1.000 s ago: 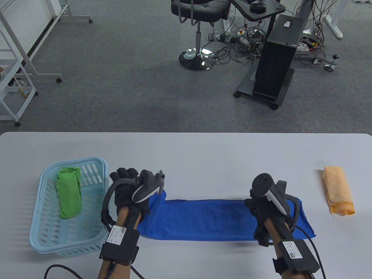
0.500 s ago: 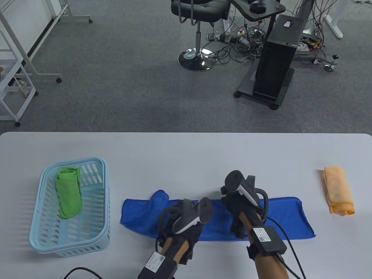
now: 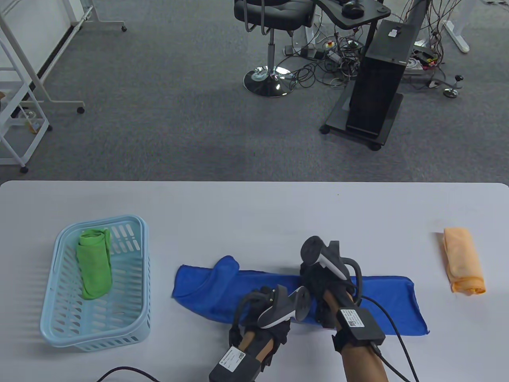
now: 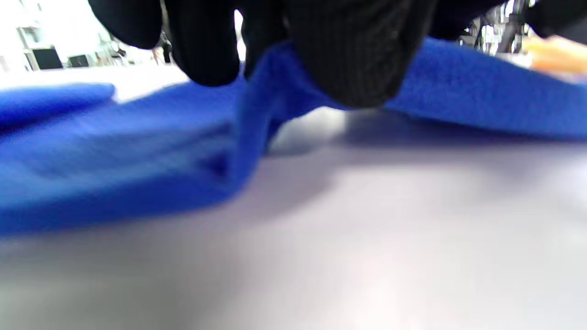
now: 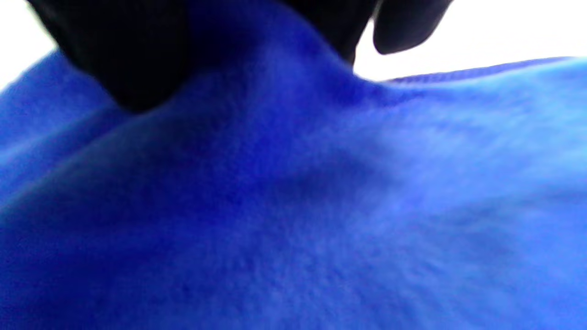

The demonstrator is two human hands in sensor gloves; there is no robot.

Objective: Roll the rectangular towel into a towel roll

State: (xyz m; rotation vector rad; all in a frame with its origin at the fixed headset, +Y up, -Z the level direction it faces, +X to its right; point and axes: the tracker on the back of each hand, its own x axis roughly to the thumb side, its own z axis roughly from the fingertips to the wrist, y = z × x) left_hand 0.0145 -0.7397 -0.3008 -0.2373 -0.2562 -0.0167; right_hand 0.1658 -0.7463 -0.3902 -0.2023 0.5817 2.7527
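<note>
A blue towel lies as a long strip across the near middle of the table, its left end folded over. My left hand is at the towel's near edge around mid-length. In the left wrist view its fingers pinch that edge of the towel and hold it slightly off the table. My right hand is on the towel just right of the left hand. In the right wrist view its fingers grip a raised fold of the towel.
A light blue basket at the left holds a rolled green towel. A rolled orange towel lies at the right. The table shows bare white surface beyond the blue towel.
Both hands have left the towel's two ends and come together at its middle. The left hand now pinches the near edge. The towel's left end has shifted a little to the right.
</note>
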